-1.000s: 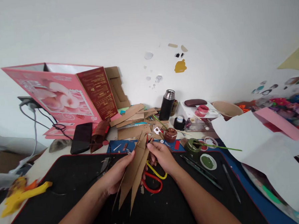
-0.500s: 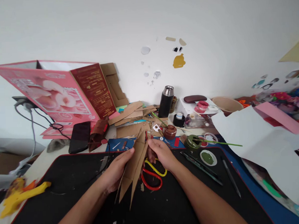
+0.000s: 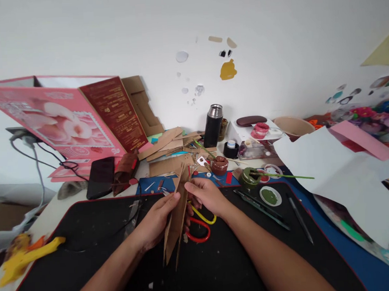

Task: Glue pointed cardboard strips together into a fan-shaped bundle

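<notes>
Between my two hands stands a folded piece of brown cardboard point(image 3: 175, 227), upright with its long panels pointing toward me. My left hand point(image 3: 159, 219) grips its left side, thumb along the face and fingers hidden behind. On the right side, my right hand point(image 3: 205, 195) pinches the upper part of the cardboard between thumb and fingers. Just behind and right of the cardboard, scissors point(image 3: 202, 232) with one red and one yellow handle lie on the black mat point(image 3: 227, 265); their blades are hidden.
Cardboard scraps point(image 3: 168, 151), a black flask point(image 3: 213, 126), a brown paint jar point(image 3: 219, 165) and a green paint jar point(image 3: 249, 178) line the back. Pens point(image 3: 263, 210) lie right. A phone point(image 3: 100, 177), pink bag point(image 3: 72, 121) and yellow glue gun point(image 3: 31, 258) are left.
The cardboard's panels have been squeezed closer together and it stands more upright. My right hand has shifted slightly left, and the camera view has moved a little.
</notes>
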`<state>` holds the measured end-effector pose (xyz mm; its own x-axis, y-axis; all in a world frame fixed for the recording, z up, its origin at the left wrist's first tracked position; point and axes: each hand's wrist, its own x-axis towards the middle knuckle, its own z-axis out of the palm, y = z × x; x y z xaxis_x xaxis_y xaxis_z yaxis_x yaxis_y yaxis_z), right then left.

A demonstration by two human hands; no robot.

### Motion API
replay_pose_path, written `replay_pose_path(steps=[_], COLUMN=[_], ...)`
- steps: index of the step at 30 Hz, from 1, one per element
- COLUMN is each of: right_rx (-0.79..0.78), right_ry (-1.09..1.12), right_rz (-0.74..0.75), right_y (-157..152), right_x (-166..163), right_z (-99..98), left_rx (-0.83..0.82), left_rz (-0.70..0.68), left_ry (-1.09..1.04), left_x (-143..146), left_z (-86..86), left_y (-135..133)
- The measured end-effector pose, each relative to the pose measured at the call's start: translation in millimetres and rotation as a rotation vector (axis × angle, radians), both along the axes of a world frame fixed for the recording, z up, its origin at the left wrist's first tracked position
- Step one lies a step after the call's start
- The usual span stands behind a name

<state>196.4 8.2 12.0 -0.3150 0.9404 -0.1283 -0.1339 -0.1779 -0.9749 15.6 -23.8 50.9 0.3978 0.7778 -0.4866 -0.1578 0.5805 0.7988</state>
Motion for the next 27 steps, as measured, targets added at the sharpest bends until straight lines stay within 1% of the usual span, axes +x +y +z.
replay_pose_path(steps=[3, 5, 8, 11, 13, 17, 19, 22, 27], right_rx=[0.012, 0.026, 0.027, 0.014, 0.013, 0.003, -0.006, -0.009, 0.001], right_ry=[0.008, 0.009, 0.015, 0.026, 0.027, 0.045, 0.055, 0.058, 0.073], right_rz=[0.005, 0.001, 0.005, 0.060, 0.071, 0.044, 0.037, 0.040, 0.062], right_y=[0, 0, 0, 0, 0, 0, -1, -1, -2], right_x=[-1, 0, 1, 2, 2, 1, 0, -1, -3], right_z=[-0.1, -0.4, -0.9, -1.1, -0.9, 0.2, 0.3, -0.1, -1.2], left_rx=[0.020, 0.032, 0.028, 0.044, 0.071, 0.106, 0.130, 0.165, 0.221], left_rz=[-0.013, 0.001, 0.080, 0.147, 0.122, 0.011, -0.024, -0.059, -0.075], left_ry=[0.008, 0.008, 0.016, 0.032, 0.041, 0.057, 0.065, 0.072, 0.117], left_x=[3, 2, -1, -2, -1, 3, 4, 5, 4], left_z=[0.4, -1.1, -6.0, -10.1, -10.4, -5.9, -3.7, -3.7, -10.5], left_y=[-2, -2, 0, 2, 2, -2, -3, -4, -3])
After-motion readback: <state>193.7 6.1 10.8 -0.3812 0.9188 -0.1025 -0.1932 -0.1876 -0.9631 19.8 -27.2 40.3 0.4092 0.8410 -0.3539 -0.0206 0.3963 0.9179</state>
